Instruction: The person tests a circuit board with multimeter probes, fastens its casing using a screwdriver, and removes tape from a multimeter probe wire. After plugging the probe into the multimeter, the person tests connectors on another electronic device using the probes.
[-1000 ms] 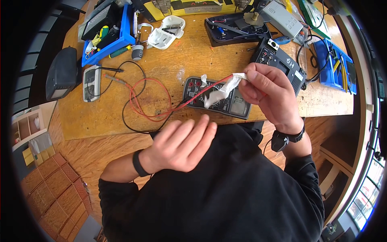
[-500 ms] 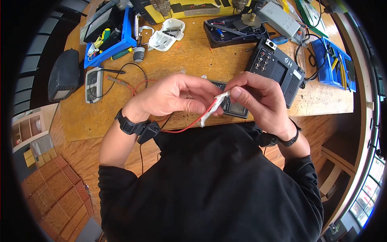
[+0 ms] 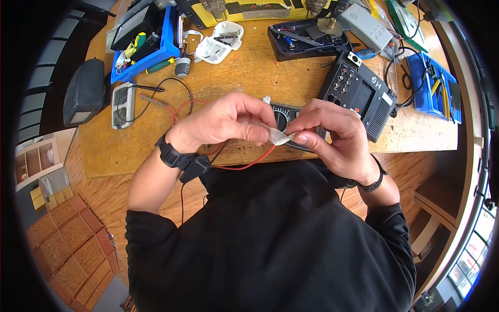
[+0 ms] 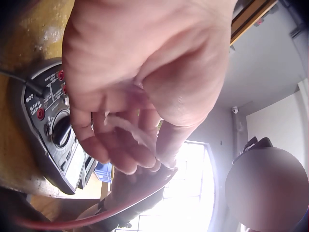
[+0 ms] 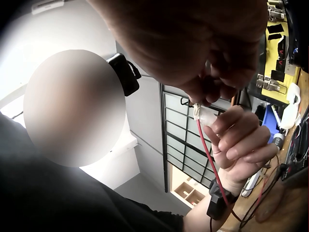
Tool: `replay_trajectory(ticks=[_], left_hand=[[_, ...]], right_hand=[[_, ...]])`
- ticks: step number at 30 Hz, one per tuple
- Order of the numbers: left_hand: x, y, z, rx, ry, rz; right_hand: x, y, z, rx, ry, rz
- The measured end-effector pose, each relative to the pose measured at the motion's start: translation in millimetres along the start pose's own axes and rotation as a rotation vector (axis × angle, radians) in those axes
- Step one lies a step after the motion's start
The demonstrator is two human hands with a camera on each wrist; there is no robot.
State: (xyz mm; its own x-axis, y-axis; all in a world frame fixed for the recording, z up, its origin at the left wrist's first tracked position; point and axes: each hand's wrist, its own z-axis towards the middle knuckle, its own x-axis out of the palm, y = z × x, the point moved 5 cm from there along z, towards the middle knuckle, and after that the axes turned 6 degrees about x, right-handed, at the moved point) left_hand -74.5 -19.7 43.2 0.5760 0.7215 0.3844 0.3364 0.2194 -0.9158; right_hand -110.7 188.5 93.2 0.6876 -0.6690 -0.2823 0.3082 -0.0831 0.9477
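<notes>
1. Currently, the left hand and right hand nearly meet, each pinching the crumpled white strip between thumb and fingers; whether it is tape or tissue, I cannot tell.
2. The red test lead runs into the strip; its tip is hidden. The strip lies between the hands, in front of the multimeter.
3. The strip could tear or slip if the hands pull unevenly, and the lead could twist inside it if one pinch loosens.
4. The lead sags past the front edge of the table; a snag there could tug on it.
5. The multimeter lies near that edge, where a dropped wrist could knock it.
6. The black equipment case seems to limit movement beyond the right hand; lifting upward or drawing toward the black shirt seems freer.
</notes>
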Motion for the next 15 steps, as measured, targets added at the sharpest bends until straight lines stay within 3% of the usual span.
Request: replay_trajectory(ticks=[6, 8, 15], left_hand=[[-2, -31, -1, 0.051, -0.166, 0.285], [0, -45, -2, 0.131, -0.18, 0.554], [23, -79, -13, 0.365, -0.288, 0.958]], right_hand=[[1, 1, -2, 0.003, -0.014, -0.116], [3, 1, -3, 0.027, -0.016, -0.157], [3, 4, -3, 0.066, -0.026, -0.191]])
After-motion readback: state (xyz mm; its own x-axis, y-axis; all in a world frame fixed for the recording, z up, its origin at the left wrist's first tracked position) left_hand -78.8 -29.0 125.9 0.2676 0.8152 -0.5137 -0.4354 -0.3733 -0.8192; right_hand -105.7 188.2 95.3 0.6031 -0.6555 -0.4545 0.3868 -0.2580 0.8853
